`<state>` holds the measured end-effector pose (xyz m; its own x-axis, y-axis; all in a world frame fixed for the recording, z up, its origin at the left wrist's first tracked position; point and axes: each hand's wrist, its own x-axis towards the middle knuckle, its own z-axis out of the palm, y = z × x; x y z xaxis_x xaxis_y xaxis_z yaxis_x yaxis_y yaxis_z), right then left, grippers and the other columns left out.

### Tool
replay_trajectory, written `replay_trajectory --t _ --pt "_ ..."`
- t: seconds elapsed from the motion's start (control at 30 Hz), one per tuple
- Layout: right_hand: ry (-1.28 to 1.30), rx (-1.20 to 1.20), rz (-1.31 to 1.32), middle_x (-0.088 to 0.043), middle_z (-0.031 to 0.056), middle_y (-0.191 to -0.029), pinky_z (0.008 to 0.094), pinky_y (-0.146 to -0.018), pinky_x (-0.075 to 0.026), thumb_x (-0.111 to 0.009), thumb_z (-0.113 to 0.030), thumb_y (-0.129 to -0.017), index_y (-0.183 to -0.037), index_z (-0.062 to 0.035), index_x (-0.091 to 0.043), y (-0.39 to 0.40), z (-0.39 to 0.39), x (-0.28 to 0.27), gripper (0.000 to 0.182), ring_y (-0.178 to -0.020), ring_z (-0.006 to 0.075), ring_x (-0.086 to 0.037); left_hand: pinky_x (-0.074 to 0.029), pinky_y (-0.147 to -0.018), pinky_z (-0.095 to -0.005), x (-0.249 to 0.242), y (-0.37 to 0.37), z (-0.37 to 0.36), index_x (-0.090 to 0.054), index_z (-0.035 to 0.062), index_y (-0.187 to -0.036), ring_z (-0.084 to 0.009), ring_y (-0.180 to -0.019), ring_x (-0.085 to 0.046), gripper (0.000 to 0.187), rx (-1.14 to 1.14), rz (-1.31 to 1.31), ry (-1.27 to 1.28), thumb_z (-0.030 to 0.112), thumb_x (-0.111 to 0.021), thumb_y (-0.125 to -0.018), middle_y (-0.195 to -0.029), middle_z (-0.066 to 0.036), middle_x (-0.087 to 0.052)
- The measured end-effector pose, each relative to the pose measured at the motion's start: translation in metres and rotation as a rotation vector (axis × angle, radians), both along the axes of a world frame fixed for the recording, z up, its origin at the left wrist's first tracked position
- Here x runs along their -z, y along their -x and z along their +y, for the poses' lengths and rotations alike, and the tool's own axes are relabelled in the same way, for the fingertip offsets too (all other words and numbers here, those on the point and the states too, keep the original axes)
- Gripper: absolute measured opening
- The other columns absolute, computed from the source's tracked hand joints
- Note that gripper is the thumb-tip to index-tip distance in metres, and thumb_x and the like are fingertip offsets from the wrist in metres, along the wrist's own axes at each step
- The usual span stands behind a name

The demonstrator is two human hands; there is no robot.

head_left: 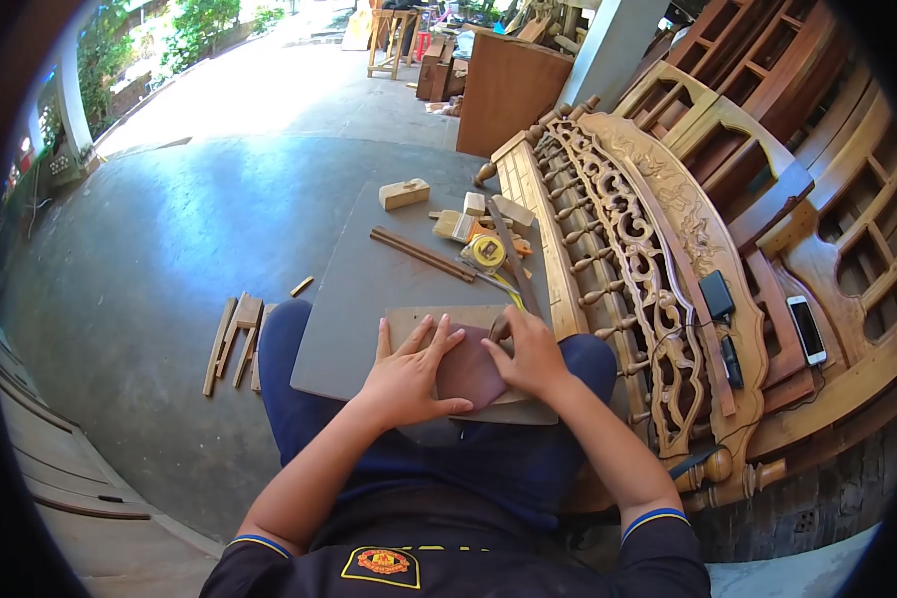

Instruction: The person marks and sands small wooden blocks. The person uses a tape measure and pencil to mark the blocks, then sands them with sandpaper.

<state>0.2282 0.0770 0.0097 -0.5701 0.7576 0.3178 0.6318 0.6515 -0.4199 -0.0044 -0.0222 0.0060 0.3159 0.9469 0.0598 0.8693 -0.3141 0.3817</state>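
A dark reddish-brown flat piece lies on a light wooden board, which rests on the grey work board over my lap. My left hand lies spread on the brown piece and the light board, fingers apart. At the right edge of the brown piece, my right hand has its fingers bent around a small dark object, too hidden to name. Beyond my hands are a yellow tape measure, a brush, a long brown wooden strip and a wooden block.
Carved wooden furniture panels stand close on my right, with a white phone and a black device on them. Wood offcuts lie on the floor to the left. A brown panel stands farther ahead.
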Motion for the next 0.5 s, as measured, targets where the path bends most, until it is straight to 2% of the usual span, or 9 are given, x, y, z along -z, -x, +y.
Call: replay_trajectory --t 0.1,0.2,0.23,0.33,0.37,0.47,0.5 --pt "-0.035 -0.317 0.144 -0.067 0.0182 -0.099 0.0493 -0.082 -0.054 -0.083 -0.022 -0.09 -0.11 -0.0039 -0.059 0.017 -0.042 0.009 0.036 -0.093 0.041 -0.068 0.001 -0.126 -0.075 0.007 0.004 0.001 -0.027 0.0163 -0.171 -0.0304 -0.166 -0.019 0.113 0.008 0.006 -0.025 0.077 -0.07 -0.085 -0.177 -0.014 -0.026" --pt "0.033 -0.191 0.076 -0.066 0.0248 -0.106 0.0521 -0.088 -0.053 -0.08 -0.025 -0.092 -0.124 0.001 -0.057 0.009 -0.033 0.006 0.047 -0.1 0.0467 -0.065 0.001 -0.126 -0.0757 0.003 0.002 0.0 -0.027 0.0158 -0.171 -0.0308 -0.166 -0.018 0.114 0.013 0.007 -0.009 0.077 -0.07 -0.085 -0.177 -0.014 -0.026" --pt "-0.091 -0.044 0.052 -0.065 0.0246 -0.107 0.052 -0.09 -0.053 -0.079 -0.025 -0.092 -0.123 0.0013 -0.057 0.002 -0.018 0.008 0.047 -0.103 0.0461 -0.064 0.001 -0.126 -0.0754 0.002 0.002 0.002 -0.026 0.0155 -0.171 -0.0311 -0.166 -0.018 0.114 0.014 0.008 -0.019 0.076 -0.071 -0.085 -0.176 -0.014 -0.028" --pt "-0.014 0.014 0.003 -0.065 0.0249 -0.109 0.0517 -0.091 -0.052 -0.08 -0.025 -0.092 -0.124 0.0008 -0.057 -0.001 -0.001 0.007 0.047 -0.104 0.0459 -0.064 0.001 -0.126 -0.0756 0.004 0.002 0.0 -0.026 0.0151 -0.171 -0.0314 -0.166 -0.018 0.115 0.001 -0.008 -0.028 0.074 -0.073 -0.085 -0.176 -0.014 -0.03" --pt "-0.005 -0.105 0.094 -0.065 0.0247 -0.109 0.052 -0.09 -0.052 -0.08 -0.026 -0.092 -0.124 0.0001 -0.057 0.007 -0.02 0.009 0.048 -0.103 0.0459 -0.064 0.001 -0.126 -0.0763 0.005 0.004 0.001 -0.027 0.0153 -0.171 -0.0311 -0.166 -0.019 0.114 0.007 -0.015 -0.028 0.075 -0.072 -0.085 -0.176 -0.014 -0.028" --pt "0.011 -0.285 0.117 -0.065 0.0226 -0.102 0.0515 -0.083 -0.054 -0.085 -0.024 -0.089 -0.114 -0.0022 -0.058 0.017 -0.053 0.002 0.043 -0.094 0.0453 -0.065 0.001 -0.125 -0.0772 0.003 0.003 -0.002 -0.027 0.0153 -0.171 -0.0305 -0.166 -0.019 0.114 0.013 -0.006 0.0 0.076 -0.071 -0.085 -0.177 -0.013 -0.027" --pt "0.019 -0.155 0.072 -0.066 0.024 -0.108 0.0519 -0.087 -0.054 -0.081 -0.027 -0.091 -0.124 0.0005 -0.057 0.012 -0.047 0.0 0.049 -0.1 0.0449 -0.066 0.001 -0.125 -0.0774 0.0 0.002 0.0 -0.027 0.0152 -0.171 -0.0303 -0.166 -0.019 0.114 0.014 0.003 0.007 0.076 -0.071 -0.085 -0.177 -0.013 -0.027"
